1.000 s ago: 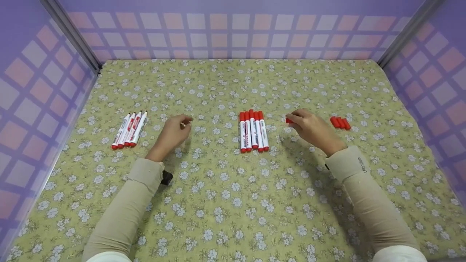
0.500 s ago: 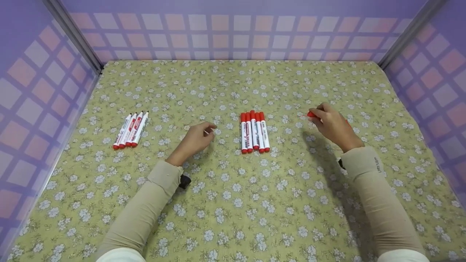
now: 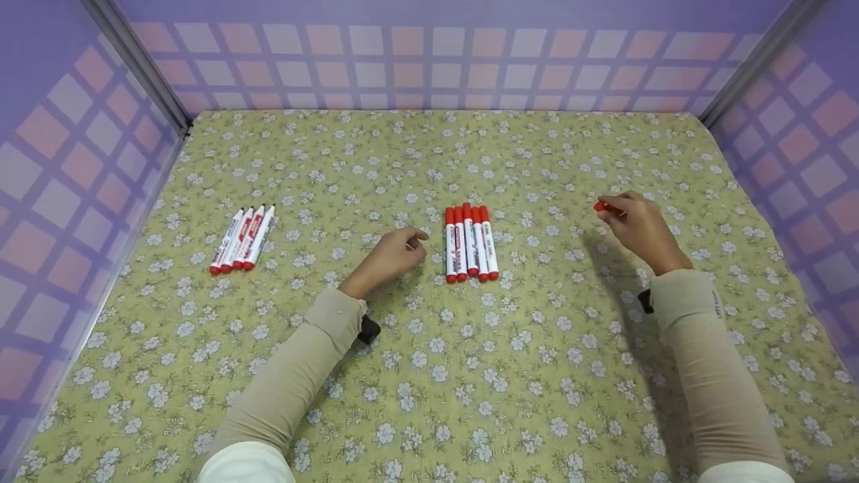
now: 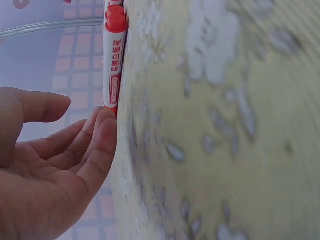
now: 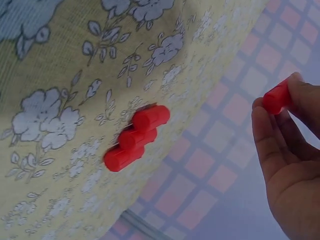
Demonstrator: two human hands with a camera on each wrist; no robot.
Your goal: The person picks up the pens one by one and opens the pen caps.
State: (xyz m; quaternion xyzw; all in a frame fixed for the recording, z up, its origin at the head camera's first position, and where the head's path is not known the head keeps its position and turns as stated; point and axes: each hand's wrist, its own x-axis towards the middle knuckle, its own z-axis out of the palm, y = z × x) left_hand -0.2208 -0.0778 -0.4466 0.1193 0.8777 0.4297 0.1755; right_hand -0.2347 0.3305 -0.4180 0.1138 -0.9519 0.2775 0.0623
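Red marker cap (image 5: 276, 98), and the right hand (image 3: 643, 231) has it! Nicely pinched between thumb and fingertips, it's up off the flowered tablecloth (image 3: 429, 402), out on the right side of the table. Look from the right wrist: three more red caps (image 5: 137, 137) lie on the cloth, side by side in a slanted, touching row, well apart from the one in the grip.

Over to the left hand (image 3: 388, 258), and it's holding nothing, fingers loosely bent, thumb apart from them. It sits just beside the capped markers (image 3: 472, 245) in mid-table, five of them, white-bodied, laid close together with their red caps towards the back wall (image 3: 443, 17) and the middle one poking a little further out. From the left wrist the fingertips overlap a marker's near end; whether they touch it, I can't tell.

Away on the left, four uncapped markers (image 3: 248, 235) lie bunched at a slant, dark tips away from the person, red ends nearer. Both arms come in from the near edge in beige sleeves (image 3: 704, 362), a dark piece (image 3: 368, 330) showing at each wrist. Pink and white squares run across the purple of that back wall.
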